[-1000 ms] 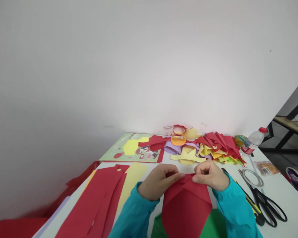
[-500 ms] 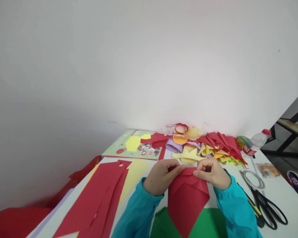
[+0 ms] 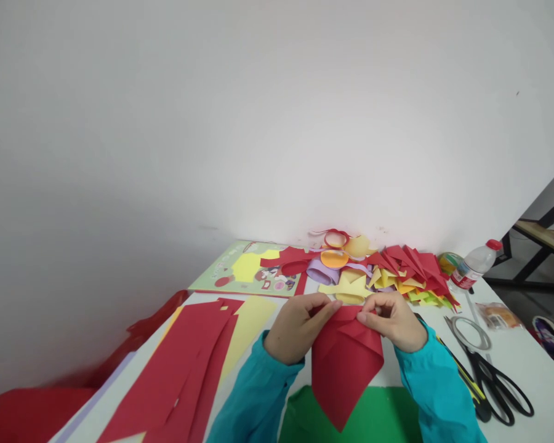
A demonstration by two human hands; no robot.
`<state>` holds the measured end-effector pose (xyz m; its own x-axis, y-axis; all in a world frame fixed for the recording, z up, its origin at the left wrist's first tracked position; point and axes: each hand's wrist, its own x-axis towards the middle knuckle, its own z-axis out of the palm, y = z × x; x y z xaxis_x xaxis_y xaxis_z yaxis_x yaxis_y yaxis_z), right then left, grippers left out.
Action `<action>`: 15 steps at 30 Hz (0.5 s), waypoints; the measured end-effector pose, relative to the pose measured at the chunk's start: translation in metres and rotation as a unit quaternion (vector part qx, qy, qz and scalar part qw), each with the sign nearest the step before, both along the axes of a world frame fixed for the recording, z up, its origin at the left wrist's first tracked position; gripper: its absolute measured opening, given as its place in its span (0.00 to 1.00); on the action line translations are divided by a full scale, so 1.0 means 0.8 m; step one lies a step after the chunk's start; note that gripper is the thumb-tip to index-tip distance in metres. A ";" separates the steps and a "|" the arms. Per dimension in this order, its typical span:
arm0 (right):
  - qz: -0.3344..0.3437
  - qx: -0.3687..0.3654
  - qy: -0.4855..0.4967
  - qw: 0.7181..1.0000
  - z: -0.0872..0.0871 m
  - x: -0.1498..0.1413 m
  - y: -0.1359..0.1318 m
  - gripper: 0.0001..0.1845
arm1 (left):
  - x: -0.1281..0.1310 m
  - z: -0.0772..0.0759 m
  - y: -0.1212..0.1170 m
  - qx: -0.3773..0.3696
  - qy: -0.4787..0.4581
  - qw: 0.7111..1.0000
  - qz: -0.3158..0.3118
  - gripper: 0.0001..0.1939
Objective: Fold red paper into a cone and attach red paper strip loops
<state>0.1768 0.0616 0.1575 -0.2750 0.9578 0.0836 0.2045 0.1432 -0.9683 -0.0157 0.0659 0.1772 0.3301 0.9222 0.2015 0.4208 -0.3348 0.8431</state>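
Note:
Between my two hands hangs a folded sheet of red paper (image 3: 346,375), its pointed end downward and several creased layers near its top edge. My left hand (image 3: 296,329) pinches the top left of the paper between thumb and forefinger. At the top right, my right hand (image 3: 394,321) grips the folded edge the same way. The paper's point hangs over a green sheet (image 3: 392,412) on the table in front of me.
Red paper sheets (image 3: 166,369) lie to the left. At the back are a picture book (image 3: 212,277), purple and yellow paper shapes (image 3: 323,271) and folded red pieces (image 3: 415,267). On the right are black scissors (image 3: 498,387), a tape roll (image 3: 471,333), a utility knife (image 3: 471,384) and a bottle (image 3: 475,266).
The red paper has been raised slightly and tilted, so its lower point sits higher and a little to the left. Both hands keep their pinch, with the right shifted slightly left.

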 end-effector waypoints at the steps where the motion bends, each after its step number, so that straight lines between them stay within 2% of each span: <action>1: -0.003 0.006 -0.001 1.000 0.000 0.000 0.000 0.18 | 0.000 0.000 0.000 0.000 -0.002 1.000 0.000 0.19; 9: -0.074 0.061 0.029 0.995 -0.004 -0.004 0.000 0.17 | 0.001 -0.001 0.000 0.003 -0.013 1.000 0.002 0.20; 15: -0.071 0.101 0.069 0.990 0.001 -0.004 -0.002 0.14 | 0.001 -0.002 0.001 0.010 -0.006 1.000 0.013 0.20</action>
<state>0.1732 0.0600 0.1581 -0.1121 0.9459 0.3046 0.1040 0.3160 -0.9430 -0.0151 0.0670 0.1756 0.3035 0.9264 0.2227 0.4203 -0.3400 0.8413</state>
